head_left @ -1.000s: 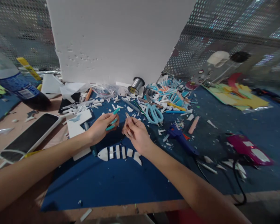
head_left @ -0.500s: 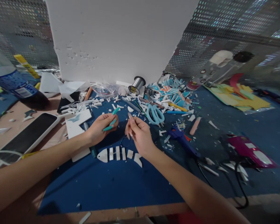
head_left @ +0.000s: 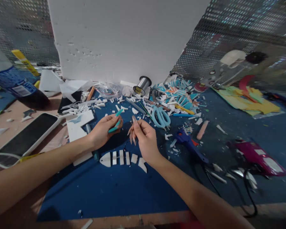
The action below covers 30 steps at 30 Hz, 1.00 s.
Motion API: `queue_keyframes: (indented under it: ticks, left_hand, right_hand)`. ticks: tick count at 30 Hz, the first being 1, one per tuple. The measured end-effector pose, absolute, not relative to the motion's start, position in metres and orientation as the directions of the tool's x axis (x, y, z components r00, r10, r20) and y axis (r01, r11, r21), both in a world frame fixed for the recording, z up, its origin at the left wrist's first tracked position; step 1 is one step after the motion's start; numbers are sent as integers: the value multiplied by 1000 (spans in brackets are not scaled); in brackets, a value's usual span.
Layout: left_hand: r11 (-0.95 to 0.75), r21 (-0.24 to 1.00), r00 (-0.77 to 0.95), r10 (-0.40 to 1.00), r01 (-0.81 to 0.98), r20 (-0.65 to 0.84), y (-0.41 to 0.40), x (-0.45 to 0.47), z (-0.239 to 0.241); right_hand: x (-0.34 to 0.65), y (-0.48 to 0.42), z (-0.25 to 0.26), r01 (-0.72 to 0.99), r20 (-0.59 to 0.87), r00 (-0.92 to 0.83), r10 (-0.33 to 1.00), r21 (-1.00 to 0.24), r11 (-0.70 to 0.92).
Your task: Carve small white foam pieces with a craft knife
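My left hand (head_left: 105, 128), with long turquoise nails, is closed in a pinch above the blue mat (head_left: 109, 194). Beside it, my right hand (head_left: 145, 136), with long brownish nails, has thumb and fingertip pressed together. Whatever either pinch holds is too fine to see. A thin dark curved strand (head_left: 125, 147) shows below the right fingers; I cannot tell whether it is held. Under the hands lie white foam pieces laid out as a fish skeleton: a pointed head (head_left: 106, 159) with an eye hole, several ribs (head_left: 121, 157) and a tail (head_left: 142, 164).
A wire spool (head_left: 142, 86) stands before a white foam board (head_left: 124, 38). Right of my hands are light-blue scissors (head_left: 160, 117), a blue glue gun (head_left: 189, 146) and a foam scrap pile (head_left: 176, 95). A phone (head_left: 28, 135) and a bottle (head_left: 19, 86) are at left.
My right hand has shifted slightly right and its lower fingers look a little more spread. The left hand stays closed. The whole view has shifted slightly.
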<state>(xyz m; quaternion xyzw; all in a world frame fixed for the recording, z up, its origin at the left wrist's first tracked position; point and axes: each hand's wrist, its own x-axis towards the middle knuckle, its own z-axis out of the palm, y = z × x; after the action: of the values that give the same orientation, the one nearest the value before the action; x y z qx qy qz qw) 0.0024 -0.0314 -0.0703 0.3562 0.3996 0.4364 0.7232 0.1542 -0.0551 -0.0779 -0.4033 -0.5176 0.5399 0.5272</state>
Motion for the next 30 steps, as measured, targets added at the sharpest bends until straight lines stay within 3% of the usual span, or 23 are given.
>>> queue_keyframes:
  ticks: [13,30]
  left_hand:
    - [221,927,417,905,-303,-80,-31,-1,-78]
    - [252,901,316,939,-354,-138,-31,1,-71]
  right_hand:
    - [155,-56,-76,-164,102,-115,988,-983,82]
    - [156,-60,-79,-60,160,-136,978,-986,153]
